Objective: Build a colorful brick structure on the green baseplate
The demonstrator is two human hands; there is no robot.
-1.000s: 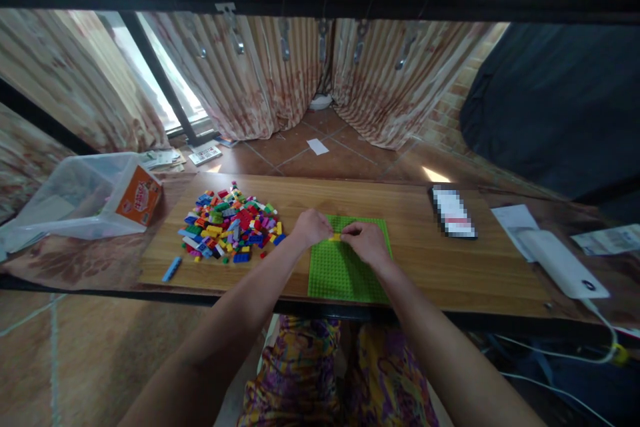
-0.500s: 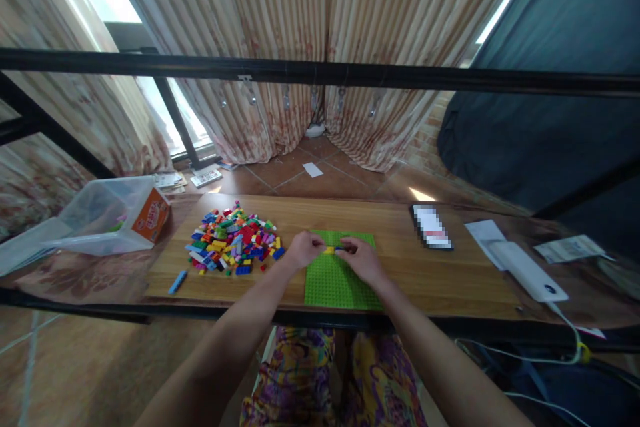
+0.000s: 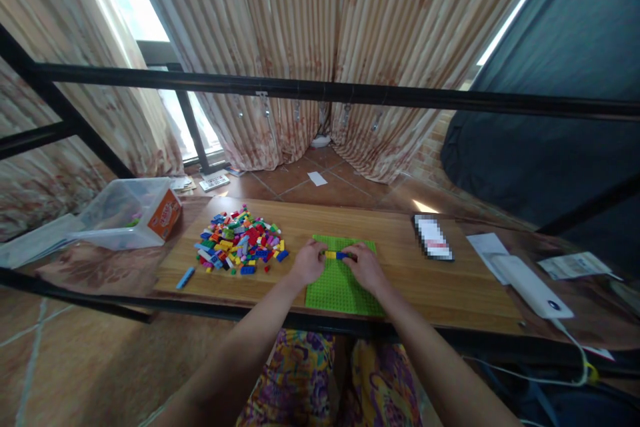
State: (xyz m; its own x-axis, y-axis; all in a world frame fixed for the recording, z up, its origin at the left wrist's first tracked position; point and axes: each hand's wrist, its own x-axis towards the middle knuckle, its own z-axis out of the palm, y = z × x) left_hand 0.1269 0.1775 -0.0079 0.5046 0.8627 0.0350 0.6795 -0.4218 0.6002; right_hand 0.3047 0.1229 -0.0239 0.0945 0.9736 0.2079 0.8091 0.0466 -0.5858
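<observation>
The bricks (image 3: 335, 255), a yellow one and a blue one joined end to end, sit over the far part of the green baseplate (image 3: 340, 287), pinched between our two hands. Going left to right: the clear box (image 3: 125, 213), the loose pile of bricks (image 3: 240, 247), then our left hand (image 3: 309, 261) gripping the yellow end and our right hand (image 3: 365, 265) the blue end. A second ago only yellow showed between our fingers; now blue shows too, so a piece has gone on. We cannot tell whether the pair is pressed onto the studs.
</observation>
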